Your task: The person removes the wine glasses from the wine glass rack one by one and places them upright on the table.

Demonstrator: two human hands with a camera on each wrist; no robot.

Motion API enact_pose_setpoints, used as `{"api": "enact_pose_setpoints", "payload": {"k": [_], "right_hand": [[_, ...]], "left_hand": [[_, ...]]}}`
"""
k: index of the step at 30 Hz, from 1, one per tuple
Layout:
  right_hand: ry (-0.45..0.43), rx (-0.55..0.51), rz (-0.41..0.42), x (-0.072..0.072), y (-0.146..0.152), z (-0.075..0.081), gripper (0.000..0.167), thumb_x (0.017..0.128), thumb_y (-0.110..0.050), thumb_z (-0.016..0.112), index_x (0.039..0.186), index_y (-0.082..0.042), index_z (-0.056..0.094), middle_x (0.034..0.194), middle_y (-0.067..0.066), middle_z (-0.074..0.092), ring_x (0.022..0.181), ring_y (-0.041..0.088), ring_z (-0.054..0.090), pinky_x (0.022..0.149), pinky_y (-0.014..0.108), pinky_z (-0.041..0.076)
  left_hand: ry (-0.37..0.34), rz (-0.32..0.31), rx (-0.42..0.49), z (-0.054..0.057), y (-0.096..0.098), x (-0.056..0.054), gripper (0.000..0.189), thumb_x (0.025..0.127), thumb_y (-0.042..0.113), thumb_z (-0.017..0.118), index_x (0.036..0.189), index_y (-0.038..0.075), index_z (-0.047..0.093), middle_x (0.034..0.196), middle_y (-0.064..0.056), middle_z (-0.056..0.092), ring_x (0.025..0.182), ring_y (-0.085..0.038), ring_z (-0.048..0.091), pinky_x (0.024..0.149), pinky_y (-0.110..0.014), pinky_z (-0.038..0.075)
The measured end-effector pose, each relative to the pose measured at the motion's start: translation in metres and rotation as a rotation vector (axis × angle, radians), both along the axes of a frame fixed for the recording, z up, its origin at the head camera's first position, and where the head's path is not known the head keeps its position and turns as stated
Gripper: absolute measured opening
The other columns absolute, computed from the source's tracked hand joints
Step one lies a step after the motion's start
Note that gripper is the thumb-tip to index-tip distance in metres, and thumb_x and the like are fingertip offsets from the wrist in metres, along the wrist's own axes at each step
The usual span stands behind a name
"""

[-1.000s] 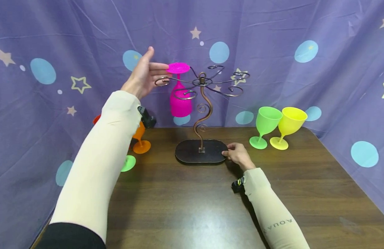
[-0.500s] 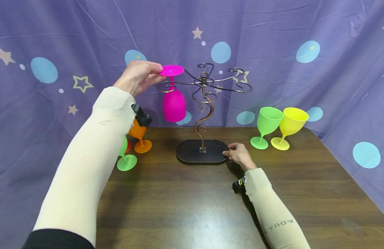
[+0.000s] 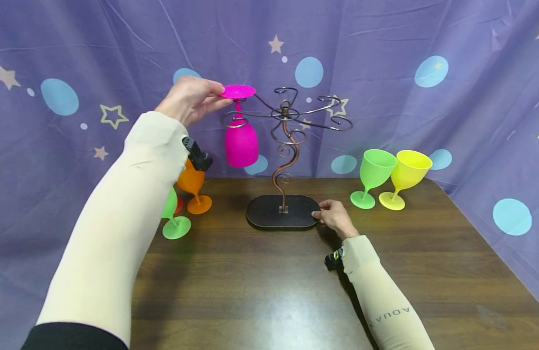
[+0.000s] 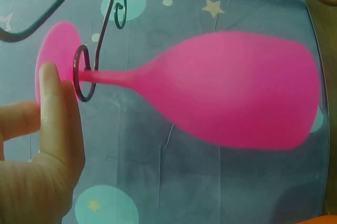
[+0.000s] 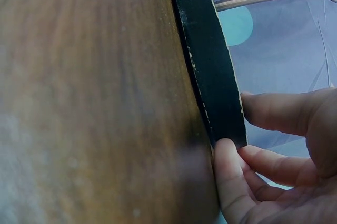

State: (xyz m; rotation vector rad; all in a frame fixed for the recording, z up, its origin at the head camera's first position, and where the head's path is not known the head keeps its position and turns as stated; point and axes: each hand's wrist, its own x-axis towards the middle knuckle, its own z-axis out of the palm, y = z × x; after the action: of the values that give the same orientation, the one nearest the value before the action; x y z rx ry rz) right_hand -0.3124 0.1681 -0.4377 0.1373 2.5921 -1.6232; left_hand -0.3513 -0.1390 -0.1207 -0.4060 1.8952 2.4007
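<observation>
A pink goblet (image 3: 241, 146) hangs upside down at the left side of a metal glass rack (image 3: 292, 158) with several curled hooks. My left hand (image 3: 192, 99) pinches the edge of its round foot between thumb and fingers. In the left wrist view, a hook's loop (image 4: 77, 71) is around the goblet's stem, just under the foot (image 4: 58, 45). Low on the right, my right hand (image 3: 336, 218) grips the end of the rack's black oval base (image 3: 265, 214). The right wrist view shows thumb and fingers (image 5: 229, 163) at the base's edge.
To the right stand a green goblet (image 3: 376, 167) and a yellow goblet (image 3: 410, 167), both upright. An orange goblet (image 3: 194, 182), another green one (image 3: 176, 227) and something red (image 3: 179, 205) are partly behind my left forearm. A curtain (image 3: 374, 39) hangs behind the wooden table (image 3: 252, 277).
The left hand went from extended fingers beside the foot to pinching it. The goblet shifted left, then slightly up, while the rack's hooks turned. My right hand stayed on the base.
</observation>
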Motion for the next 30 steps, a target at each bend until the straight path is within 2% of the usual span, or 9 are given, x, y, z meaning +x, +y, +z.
{"api": "enact_pose_setpoints", "payload": {"k": [6,10,14,18,21,30], "right_hand": [[0.0,-0.013,0.0,-0.001,-0.001,0.0,0.038,0.082,-0.007,0.071,0.114,0.008,0.057,0.094,0.012,0.061,0.063,0.01,0.056,0.056,0.02,0.046],[0.001,-0.03,-0.009,-0.002,-0.004,-0.002,0.038,0.082,-0.006,0.071,0.114,0.008,0.057,0.09,0.011,0.06,0.061,0.011,0.056,0.055,0.021,0.046],[-0.005,-0.054,0.02,-0.003,-0.01,-0.005,0.039,0.082,-0.005,0.071,0.115,0.01,0.056,0.091,0.011,0.06,0.062,0.012,0.057,0.056,0.022,0.047],[-0.002,-0.049,0.025,-0.004,-0.013,-0.007,0.04,0.082,-0.006,0.071,0.115,0.009,0.056,0.092,0.011,0.059,0.062,0.012,0.057,0.056,0.021,0.046],[0.002,-0.036,0.018,-0.005,-0.012,-0.007,0.038,0.082,-0.006,0.071,0.114,0.008,0.056,0.091,0.011,0.059,0.062,0.012,0.056,0.055,0.021,0.045],[-0.001,-0.025,0.012,-0.003,-0.008,-0.004,0.038,0.082,-0.006,0.071,0.114,0.007,0.056,0.086,0.009,0.059,0.06,0.011,0.055,0.056,0.023,0.046]], "left_hand": [[-0.027,0.039,0.049,0.006,0.004,-0.004,0.054,0.092,-0.009,0.05,0.143,0.007,0.038,0.132,-0.009,0.048,0.101,-0.022,0.065,0.074,-0.029,0.056],[-0.007,0.047,0.003,0.009,0.008,-0.004,0.065,0.092,-0.009,0.05,0.148,0.014,0.028,0.137,-0.004,0.044,0.111,-0.021,0.06,0.075,-0.028,0.055],[0.036,0.038,-0.078,0.01,0.01,-0.002,0.057,0.09,-0.011,0.053,0.143,0.006,0.039,0.135,-0.003,0.042,0.11,-0.022,0.06,0.074,-0.028,0.056],[0.048,0.009,-0.125,0.008,0.014,0.001,0.047,0.088,-0.015,0.052,0.132,-0.001,0.052,0.13,-0.009,0.046,0.106,-0.025,0.062,0.072,-0.029,0.056],[0.043,-0.017,-0.137,0.006,0.016,0.004,0.047,0.087,-0.016,0.05,0.132,-0.002,0.053,0.129,-0.013,0.049,0.105,-0.025,0.063,0.072,-0.03,0.056],[0.051,-0.083,-0.194,0.002,0.012,0.016,0.045,0.089,-0.01,0.053,0.133,-0.001,0.053,0.129,-0.015,0.05,0.094,-0.023,0.066,0.075,-0.031,0.055]]}}
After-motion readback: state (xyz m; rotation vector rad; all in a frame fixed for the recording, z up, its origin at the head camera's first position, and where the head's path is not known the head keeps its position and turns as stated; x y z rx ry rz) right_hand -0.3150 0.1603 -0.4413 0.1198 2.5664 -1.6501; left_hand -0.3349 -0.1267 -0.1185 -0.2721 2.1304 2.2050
